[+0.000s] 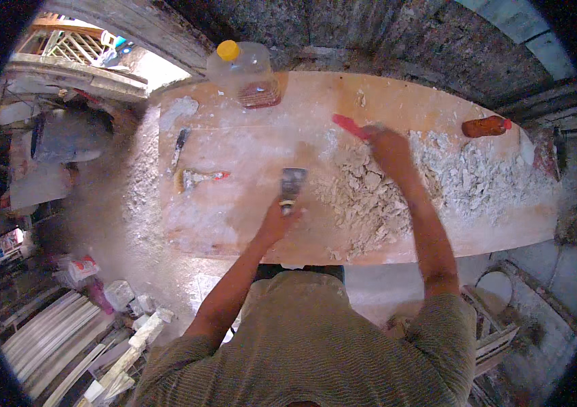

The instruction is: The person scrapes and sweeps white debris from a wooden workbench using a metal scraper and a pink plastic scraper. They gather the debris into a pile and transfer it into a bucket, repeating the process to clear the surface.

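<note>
My left hand (279,221) is closed around the handle of a putty knife (293,179), its dark, wide blade pointing away from me over the wooden board (247,237). Farther right, my right hand (390,152) grips a red tool (349,127); blur and the fingers hide its exact kind. Just below that hand lies a heap of beige, crumbly flakes (370,203). Whiter crumbs (488,173) spread on to the right. Left of the putty knife, a paintbrush (197,178) with a red-tipped handle rests beside a dark narrow tool (180,148).
A clear jug (242,68) with a yellow cap stands at the board's far edge. An amber bottle (484,127) with a red cap lies far right. Stacked pale strips (51,329) fill the lower left. A wooden crate (495,339) sits at lower right.
</note>
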{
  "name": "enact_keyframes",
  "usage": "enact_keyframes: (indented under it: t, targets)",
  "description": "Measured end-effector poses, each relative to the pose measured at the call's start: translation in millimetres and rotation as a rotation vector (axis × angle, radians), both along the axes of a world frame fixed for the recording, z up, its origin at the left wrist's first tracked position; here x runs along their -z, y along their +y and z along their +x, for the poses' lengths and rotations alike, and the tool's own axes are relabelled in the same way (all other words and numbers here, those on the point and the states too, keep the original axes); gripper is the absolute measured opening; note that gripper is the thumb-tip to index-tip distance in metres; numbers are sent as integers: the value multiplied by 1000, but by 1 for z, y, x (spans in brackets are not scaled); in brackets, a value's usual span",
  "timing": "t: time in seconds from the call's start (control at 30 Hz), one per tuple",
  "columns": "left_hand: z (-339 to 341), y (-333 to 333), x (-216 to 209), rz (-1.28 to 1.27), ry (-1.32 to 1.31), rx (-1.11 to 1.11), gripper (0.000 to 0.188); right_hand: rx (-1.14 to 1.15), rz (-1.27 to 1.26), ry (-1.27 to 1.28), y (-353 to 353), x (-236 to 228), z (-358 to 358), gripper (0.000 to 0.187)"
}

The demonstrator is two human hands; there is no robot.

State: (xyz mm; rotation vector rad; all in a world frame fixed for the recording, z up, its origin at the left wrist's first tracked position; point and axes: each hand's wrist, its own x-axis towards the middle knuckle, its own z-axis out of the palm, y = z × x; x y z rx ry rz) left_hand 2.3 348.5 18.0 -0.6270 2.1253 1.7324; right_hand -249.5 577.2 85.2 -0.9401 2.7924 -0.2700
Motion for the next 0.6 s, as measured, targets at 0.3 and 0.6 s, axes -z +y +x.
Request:
enact_keyframes:
  t: [0.3,0.6]
  targets:
    - [45,-85,-34,-127,-177,-185,25,531,-150,-243,-121,88,96,25]
    - [50,-88,-35,145,-11,-117,14,712,219,34,21,62,57,18]
